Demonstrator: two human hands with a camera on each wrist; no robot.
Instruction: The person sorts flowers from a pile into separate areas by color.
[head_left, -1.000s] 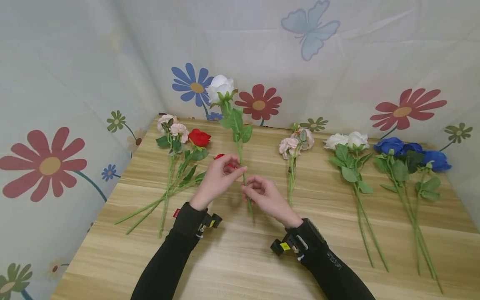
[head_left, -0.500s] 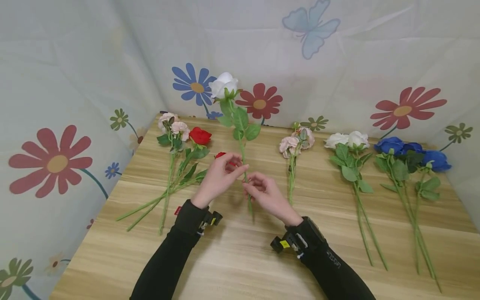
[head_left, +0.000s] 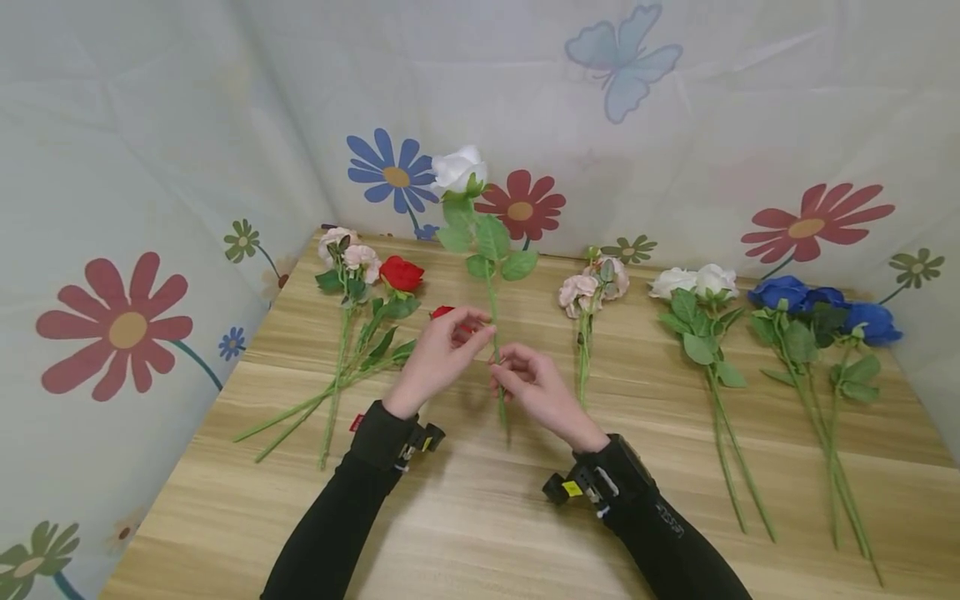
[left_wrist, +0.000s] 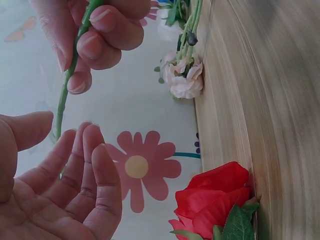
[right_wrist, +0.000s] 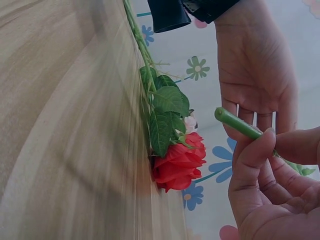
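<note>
A white rose [head_left: 459, 171] on a long leafy green stem [head_left: 493, 304] stands nearly upright in front of me, raised over the table. My right hand [head_left: 536, 387] pinches the lower stem between thumb and fingertips. In the right wrist view, the cut stem end [right_wrist: 225, 116] sticks out past the pinch. Just above it, my left hand [head_left: 438, 354] is at the stem with fingers loosely extended. Seen from the left wrist, the stem passes between its thumb and index fingertip, which are apart. A red rose [left_wrist: 212, 197] lies below the left hand.
Pale pink flowers [head_left: 360, 260] and another red rose [head_left: 402, 273] lie at the left of the wooden table [head_left: 450, 525], stems crossing. Further right lie a pink bunch [head_left: 579, 293], white roses [head_left: 714, 279] and blue roses [head_left: 873, 321]. A printed cloth [head_left: 675, 125] hangs behind.
The held white rose's bloom has shifted right and turned, its leaves fanning out differently. Both hands stay almost in place at the stem.
</note>
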